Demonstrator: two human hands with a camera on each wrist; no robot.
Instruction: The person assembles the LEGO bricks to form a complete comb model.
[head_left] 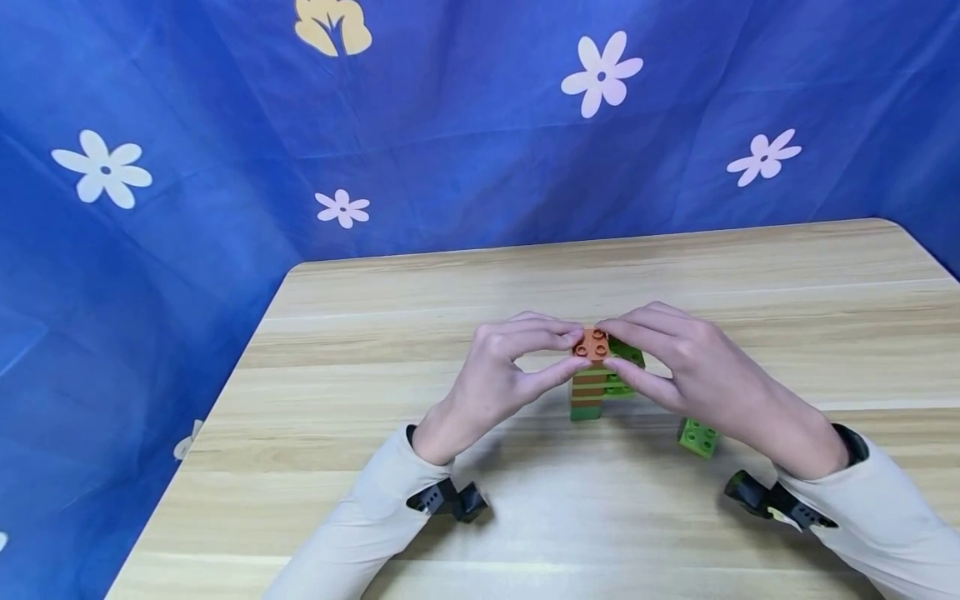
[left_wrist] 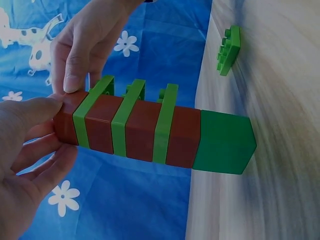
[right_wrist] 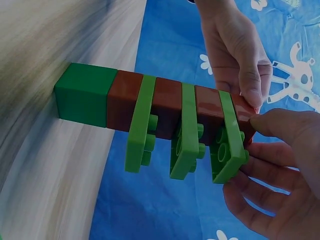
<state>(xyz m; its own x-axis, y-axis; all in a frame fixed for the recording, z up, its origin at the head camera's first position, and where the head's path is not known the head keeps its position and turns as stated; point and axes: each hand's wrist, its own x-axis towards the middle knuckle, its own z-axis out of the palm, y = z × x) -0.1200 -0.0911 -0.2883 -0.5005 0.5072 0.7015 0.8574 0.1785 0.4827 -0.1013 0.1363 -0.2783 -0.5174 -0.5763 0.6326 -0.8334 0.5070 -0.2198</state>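
A tower of toy building bricks stands upright on the table. Its base is a dark green brick, with reddish-brown bricks and three thin light green plates alternating above. The plates jut out to the right-hand side, studs upward. At the top sits a brown brick, which my left hand pinches between thumb and fingers from the left. From the right, my right hand grips that same brick, thumb in front and fingers behind. Its fingers partly cover the jutting plates in the head view.
A loose light green studded plate lies on the wooden table, below the right wrist. Behind the table hangs a blue cloth with white flowers. Each wrist carries a small black camera.
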